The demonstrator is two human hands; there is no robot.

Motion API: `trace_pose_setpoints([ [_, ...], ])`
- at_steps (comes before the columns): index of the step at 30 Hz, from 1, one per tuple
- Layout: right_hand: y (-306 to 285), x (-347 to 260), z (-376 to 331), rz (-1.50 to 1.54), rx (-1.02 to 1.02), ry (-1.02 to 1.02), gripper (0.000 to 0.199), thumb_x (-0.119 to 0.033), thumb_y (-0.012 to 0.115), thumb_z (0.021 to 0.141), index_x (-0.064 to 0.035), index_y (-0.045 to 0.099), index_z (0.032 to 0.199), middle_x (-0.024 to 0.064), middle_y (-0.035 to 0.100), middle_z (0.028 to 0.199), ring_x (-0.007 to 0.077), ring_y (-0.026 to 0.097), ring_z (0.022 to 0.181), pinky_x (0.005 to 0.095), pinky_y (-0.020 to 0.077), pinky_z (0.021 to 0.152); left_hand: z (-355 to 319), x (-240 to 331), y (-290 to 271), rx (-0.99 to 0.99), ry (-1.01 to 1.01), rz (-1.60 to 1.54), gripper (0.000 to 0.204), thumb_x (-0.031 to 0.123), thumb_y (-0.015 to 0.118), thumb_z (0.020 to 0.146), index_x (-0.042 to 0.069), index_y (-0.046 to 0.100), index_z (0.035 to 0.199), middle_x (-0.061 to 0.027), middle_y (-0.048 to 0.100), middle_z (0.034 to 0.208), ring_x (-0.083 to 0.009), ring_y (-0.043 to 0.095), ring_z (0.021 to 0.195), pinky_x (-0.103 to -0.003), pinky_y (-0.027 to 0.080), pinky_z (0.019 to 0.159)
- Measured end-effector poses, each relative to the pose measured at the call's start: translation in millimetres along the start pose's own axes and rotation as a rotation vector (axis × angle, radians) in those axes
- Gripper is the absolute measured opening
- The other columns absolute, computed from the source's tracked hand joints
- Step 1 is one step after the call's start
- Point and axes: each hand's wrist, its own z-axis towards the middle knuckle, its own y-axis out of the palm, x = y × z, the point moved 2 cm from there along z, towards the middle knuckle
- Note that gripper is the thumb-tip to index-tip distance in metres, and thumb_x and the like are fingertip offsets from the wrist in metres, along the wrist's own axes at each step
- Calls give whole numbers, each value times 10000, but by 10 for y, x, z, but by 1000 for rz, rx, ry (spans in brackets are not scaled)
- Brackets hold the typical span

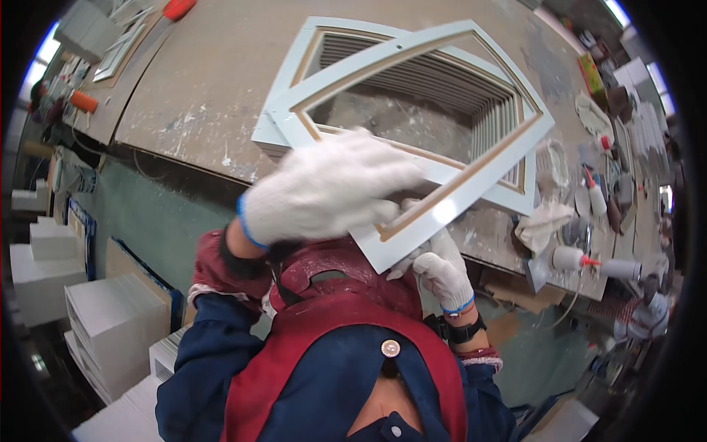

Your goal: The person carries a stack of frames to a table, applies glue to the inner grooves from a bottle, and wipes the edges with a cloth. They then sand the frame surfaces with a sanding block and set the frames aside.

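At the counter (199,96), left hand (331,188), loosely open, perhaps wipes the frame (446,211); right hand (445,274) curls below, grip unclear; next needs steady support.

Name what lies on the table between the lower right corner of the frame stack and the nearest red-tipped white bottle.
The head view shows a crumpled white cloth, possibly a glove, between the frame stack and that bottle.

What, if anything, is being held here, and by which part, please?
The right hand holds the top white frame by the edge at its near corner; the left hand is blurred over it, so its grip cannot be told.
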Motion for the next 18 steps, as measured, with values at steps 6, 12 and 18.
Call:
trace_pose_setpoints([
  [6,154,90,-55,39,62,-3,795,-71,605,796,52,224,1482,209,548,1250,291,671,954,387,606,727,-331,-365,-93,-188,43,191,619,471,725,727,89,640,1207,-124,625,1235,-332,552,1199,-480,386,1074],
  [12,103,95,-137,6,174,-40,665,-13,543,831,62,294,1443,164,577,1167,194,631,868,313,566,722,-316,-315,18,-105,132,187,588,439,714,681,93,649,1152,-96,644,1130,-310,583,1122,-461,442,1009],
  [18,-43,-91,-270,20,356,-130,590,9,502,839,81,349,1405,112,622,1025,107,576,675,244,511,572,-207,7,302,109,82,212,557,360,779,630,79,640,1091,-75,636,1004,-285,618,991,-405,503,864],
])
